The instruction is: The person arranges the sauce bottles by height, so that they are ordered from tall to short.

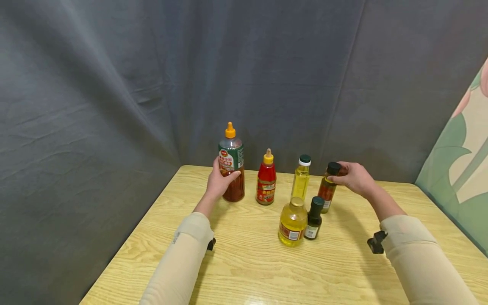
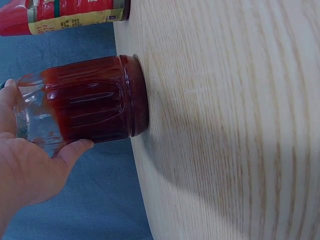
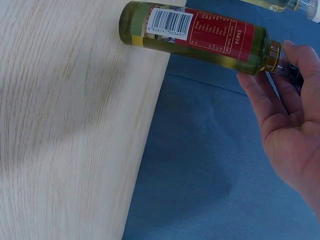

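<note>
Largest element: a grey fabric curtain (image 1: 263,80), softly creased, filling the upper frame of the head view. Below it, a pale yellow surface (image 1: 236,267) with fine wood grain. At the right edge, a flat panel (image 1: 461,156) printed with green leaves and pink petals. Smooth cream sleeves (image 1: 179,260) enter from the lower edge.

Large sauce bottle (image 1: 231,159), left of centre: clear, ribbed, with red-brown contents and a pointed orange cap. The left hand (image 1: 219,183) grips its body, thumb and fingers on opposite sides; the bottle stands upright beyond the palm.

Round oil bottle (image 1: 291,222), lower centre-right: squat, transparent, yellow contents, gold cap. Red squeeze bottle (image 1: 265,182), centre: tapered, yellow nozzle, upright. Slim dark-capped bottle (image 1: 326,192), right of centre: cylindrical glass, red label, slightly tilted. The right hand (image 1: 356,178) pinches it at the neck, from its upper right; base contact cannot be confirmed. Tall oil bottle (image 1: 300,182): clear, narrow, green-and-white cap, just left of the slim dark-capped bottle. Small dark bottle (image 1: 314,220): glossy, green cap, beside the round oil bottle.
</note>
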The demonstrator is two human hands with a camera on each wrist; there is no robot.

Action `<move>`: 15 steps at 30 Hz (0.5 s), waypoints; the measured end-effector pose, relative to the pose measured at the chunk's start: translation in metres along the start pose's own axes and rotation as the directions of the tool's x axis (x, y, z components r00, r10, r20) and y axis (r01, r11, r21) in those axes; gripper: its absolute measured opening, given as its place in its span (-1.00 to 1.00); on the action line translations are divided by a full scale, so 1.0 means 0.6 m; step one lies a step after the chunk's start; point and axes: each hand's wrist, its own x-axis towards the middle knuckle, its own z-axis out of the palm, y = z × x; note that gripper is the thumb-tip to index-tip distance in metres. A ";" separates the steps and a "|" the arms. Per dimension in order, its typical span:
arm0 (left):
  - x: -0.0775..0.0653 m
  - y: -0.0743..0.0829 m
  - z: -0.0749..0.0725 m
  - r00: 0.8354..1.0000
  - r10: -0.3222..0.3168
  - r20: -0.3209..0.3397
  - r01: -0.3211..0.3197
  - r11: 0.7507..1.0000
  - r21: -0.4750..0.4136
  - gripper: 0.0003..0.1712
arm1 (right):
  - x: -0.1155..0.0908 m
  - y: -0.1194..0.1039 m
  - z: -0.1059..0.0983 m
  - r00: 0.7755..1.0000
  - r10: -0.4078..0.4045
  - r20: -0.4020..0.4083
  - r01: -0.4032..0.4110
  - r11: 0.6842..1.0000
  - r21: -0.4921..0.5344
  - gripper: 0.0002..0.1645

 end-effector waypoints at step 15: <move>0.001 -0.002 -0.001 1.000 0.022 -0.004 -0.022 1.000 -0.006 0.07 | 0.005 0.000 -0.001 1.000 -0.002 0.008 0.002 0.999 0.037 -0.51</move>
